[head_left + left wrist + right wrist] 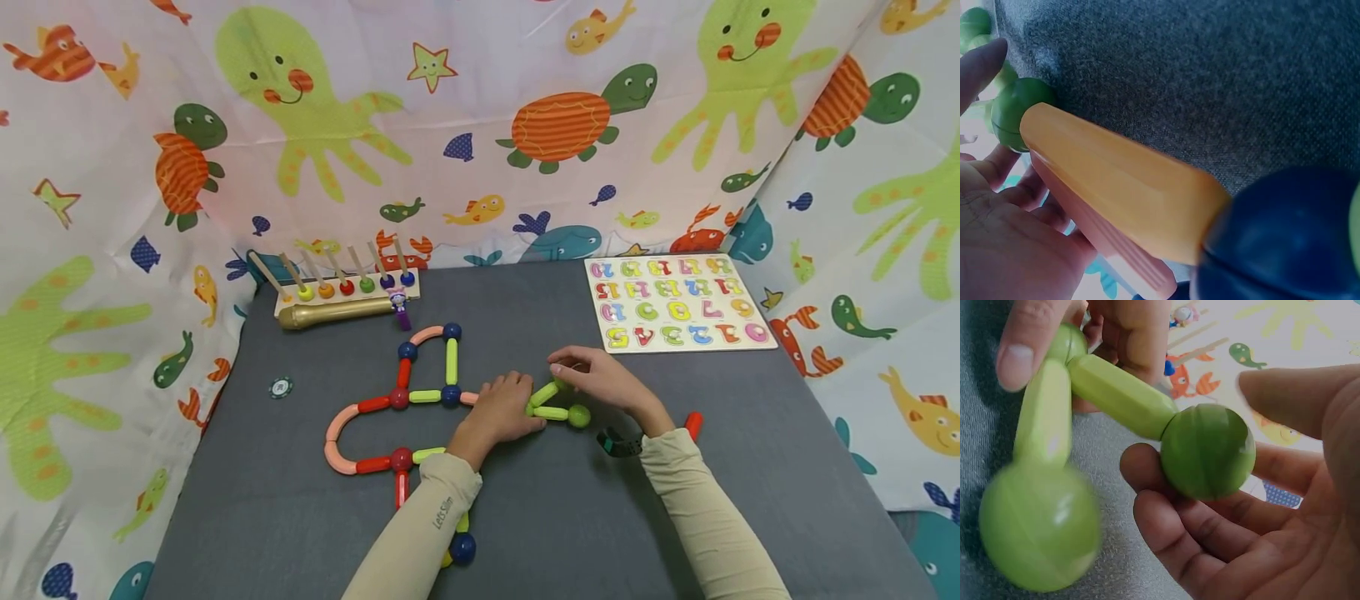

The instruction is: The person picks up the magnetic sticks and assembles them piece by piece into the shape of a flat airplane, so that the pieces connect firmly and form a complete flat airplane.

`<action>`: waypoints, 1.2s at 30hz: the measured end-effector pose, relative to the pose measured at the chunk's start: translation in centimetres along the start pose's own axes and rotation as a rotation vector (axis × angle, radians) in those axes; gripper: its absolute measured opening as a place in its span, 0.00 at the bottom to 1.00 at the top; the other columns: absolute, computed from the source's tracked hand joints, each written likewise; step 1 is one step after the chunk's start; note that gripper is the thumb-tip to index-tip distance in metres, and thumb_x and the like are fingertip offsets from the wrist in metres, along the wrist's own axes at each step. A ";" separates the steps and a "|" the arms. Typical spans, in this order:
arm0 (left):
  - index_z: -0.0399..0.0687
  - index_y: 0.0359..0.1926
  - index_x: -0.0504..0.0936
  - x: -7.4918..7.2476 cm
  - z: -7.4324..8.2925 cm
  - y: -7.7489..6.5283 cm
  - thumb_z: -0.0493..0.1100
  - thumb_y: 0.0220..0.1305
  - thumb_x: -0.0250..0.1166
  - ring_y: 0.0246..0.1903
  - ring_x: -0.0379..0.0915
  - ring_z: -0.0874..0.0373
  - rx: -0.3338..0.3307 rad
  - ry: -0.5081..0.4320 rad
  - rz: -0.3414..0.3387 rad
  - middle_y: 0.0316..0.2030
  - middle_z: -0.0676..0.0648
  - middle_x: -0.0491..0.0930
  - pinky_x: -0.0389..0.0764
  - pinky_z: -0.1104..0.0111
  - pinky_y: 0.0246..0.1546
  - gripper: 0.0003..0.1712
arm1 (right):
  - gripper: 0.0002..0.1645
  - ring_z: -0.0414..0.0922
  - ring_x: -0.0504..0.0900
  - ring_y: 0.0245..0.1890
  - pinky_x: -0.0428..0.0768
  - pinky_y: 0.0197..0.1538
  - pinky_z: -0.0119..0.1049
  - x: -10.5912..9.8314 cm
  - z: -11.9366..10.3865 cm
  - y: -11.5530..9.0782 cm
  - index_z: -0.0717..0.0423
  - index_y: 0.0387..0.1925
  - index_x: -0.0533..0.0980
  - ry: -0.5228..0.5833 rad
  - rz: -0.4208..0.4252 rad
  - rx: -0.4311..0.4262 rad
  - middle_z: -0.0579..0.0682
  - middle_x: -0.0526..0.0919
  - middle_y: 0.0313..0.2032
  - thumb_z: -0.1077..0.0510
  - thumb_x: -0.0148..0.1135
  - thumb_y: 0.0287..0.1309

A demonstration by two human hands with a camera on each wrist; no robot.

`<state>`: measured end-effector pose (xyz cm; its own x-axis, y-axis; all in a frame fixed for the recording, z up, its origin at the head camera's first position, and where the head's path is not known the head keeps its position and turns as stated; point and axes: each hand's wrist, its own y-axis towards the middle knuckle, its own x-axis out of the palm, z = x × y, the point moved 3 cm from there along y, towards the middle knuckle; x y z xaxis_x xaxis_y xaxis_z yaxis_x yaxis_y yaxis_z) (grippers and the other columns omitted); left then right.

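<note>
My left hand (501, 406) pinches a green ball (1019, 112) with thumb and fingers at the right end of a magnetic stick-and-ball figure. From that ball two light-green sticks (1044, 415) spread in a V. One stick ends in a green ball (579, 416) low over the table. The other ends in a raised green ball (1207, 450), with the curled fingers of my right hand (596, 379) round its underside; its thumb stands apart from it. An orange stick (1122, 181) runs from the left hand's ball toward a blue ball (1285, 231).
The figure's red ball (399, 397) and curved pink stick (335, 433) lie to the left. A loose red stick (694, 426) is beside my right sleeve. Behind stand a peg board (412, 292), a gold rod (337, 313) and a number puzzle (611, 321). A poker chip (281, 387) lies left.
</note>
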<state>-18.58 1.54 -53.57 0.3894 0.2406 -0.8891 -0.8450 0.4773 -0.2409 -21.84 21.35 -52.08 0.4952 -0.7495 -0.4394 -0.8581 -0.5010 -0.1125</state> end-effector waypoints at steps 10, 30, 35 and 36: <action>0.49 0.59 0.80 -0.1 0.1 -0.3 0.56 0.72 0.73 0.47 0.71 0.51 0.018 0.022 0.007 0.50 0.47 0.76 0.70 0.55 0.49 0.24 | 0.27 0.53 0.85 0.42 0.83 0.46 0.48 0.7 0.8 -0.2 0.66 0.63 0.80 0.004 0.027 0.044 0.56 0.86 0.48 0.47 0.55 0.83; 0.53 0.77 0.69 0.5 1.1 -1.0 0.58 0.77 0.67 0.67 0.66 0.43 -0.021 0.104 0.002 0.66 0.43 0.71 0.64 0.42 0.67 0.36 | 0.20 0.48 0.86 0.40 0.79 0.42 0.36 -0.1 3.8 -7.2 0.62 0.54 0.85 -0.186 0.501 0.108 0.55 0.88 0.42 0.49 0.58 0.82; 0.51 0.76 0.71 0.7 1.0 -0.6 0.62 0.78 0.64 0.64 0.67 0.43 -0.024 0.100 0.019 0.64 0.43 0.73 0.66 0.42 0.65 0.35 | 0.13 0.52 0.77 0.27 0.73 0.31 0.46 -2.7 3.9 -11.6 0.64 0.37 0.82 -0.495 0.778 0.171 0.54 0.80 0.27 0.56 0.65 0.74; 0.51 0.75 0.72 0.7 1.0 -0.5 0.63 0.78 0.64 0.64 0.67 0.43 -0.023 0.100 0.025 0.64 0.43 0.73 0.67 0.43 0.64 0.35 | 0.14 0.54 0.77 0.26 0.72 0.30 0.49 -3.2 4.1 -12.5 0.64 0.36 0.80 -0.533 0.804 0.224 0.55 0.78 0.26 0.55 0.66 0.74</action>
<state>-17.48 2.31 -53.71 0.3305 0.1660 -0.9291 -0.8628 0.4521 -0.2261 -13.25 31.83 -52.91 -0.3251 -0.5103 -0.7962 -0.9450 0.2063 0.2536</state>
